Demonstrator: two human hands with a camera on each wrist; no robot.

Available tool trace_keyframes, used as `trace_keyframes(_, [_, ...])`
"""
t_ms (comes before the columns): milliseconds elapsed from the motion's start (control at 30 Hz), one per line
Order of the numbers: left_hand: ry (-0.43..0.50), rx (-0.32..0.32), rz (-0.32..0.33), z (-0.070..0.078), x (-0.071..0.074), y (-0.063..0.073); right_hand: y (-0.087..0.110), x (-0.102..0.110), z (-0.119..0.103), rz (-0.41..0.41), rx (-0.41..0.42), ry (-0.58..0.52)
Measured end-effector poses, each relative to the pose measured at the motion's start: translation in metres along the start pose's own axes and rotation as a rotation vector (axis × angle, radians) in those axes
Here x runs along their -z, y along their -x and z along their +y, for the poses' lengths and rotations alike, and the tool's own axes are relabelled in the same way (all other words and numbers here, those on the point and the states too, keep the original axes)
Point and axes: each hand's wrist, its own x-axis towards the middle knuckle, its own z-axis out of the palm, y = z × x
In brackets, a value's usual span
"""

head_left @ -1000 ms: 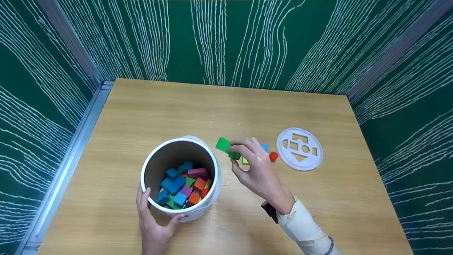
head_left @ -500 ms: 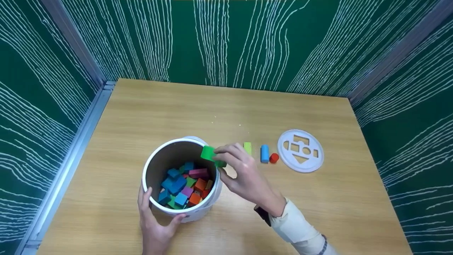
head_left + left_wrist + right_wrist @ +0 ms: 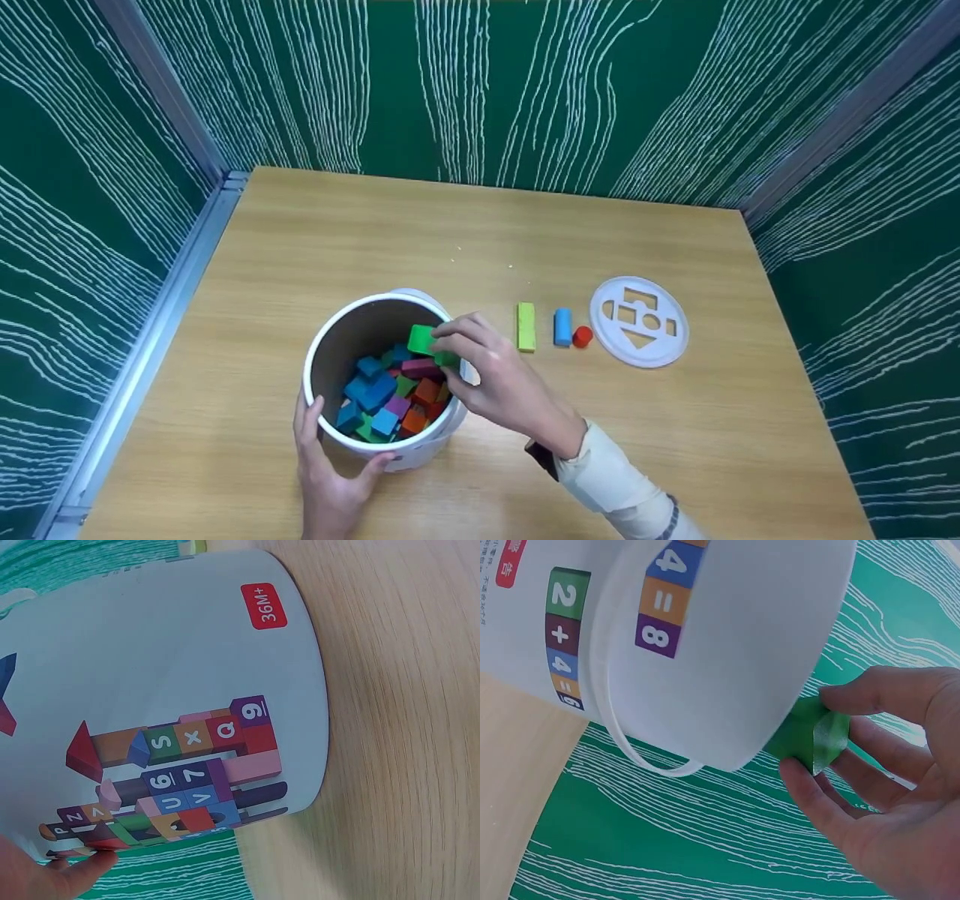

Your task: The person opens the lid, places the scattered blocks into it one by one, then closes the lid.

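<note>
Green block, bright, flat-faced, angular; right hand pinching it at mouth of white bucket, left hand gripping bucket.

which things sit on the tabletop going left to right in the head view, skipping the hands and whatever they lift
White bucket → yellow-green block → blue cylinder → red cylinder → white disc with cut-out shapes.

Block: green, angular, smooth-faced; held at the bucket's mouth, beside the rim, partly hidden by fingers.
Bucket: white, round, open-topped, printed with coloured numerals; stands on wooden table, partly filled with jumbled multicoloured blocks.
</note>
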Motion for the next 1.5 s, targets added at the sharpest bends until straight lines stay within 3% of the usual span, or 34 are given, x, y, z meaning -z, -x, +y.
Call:
trace_keyframes(267, [0.008, -0.043, 0.006, -0.003, 0.001, -0.001, -0.005, -0.005, -0.003, -0.063, -0.027, 0.011])
trace_keyframes(533, [0.012, -0.032, 0.004, -0.002, 0.002, -0.002, -0.010, -0.014, -0.007, -0.142, -0.059, -0.005])
trace_keyframes(900, [0.010, -0.024, 0.005, -0.001, 0.000, -0.001, -0.014, -0.026, -0.010, -0.240, -0.102, 0.054])
trace_keyframes(1500, [0.026, -0.038, -0.012, -0.002, 0.001, 0.000, -0.012, -0.030, -0.010, -0.177, -0.076, -0.004])
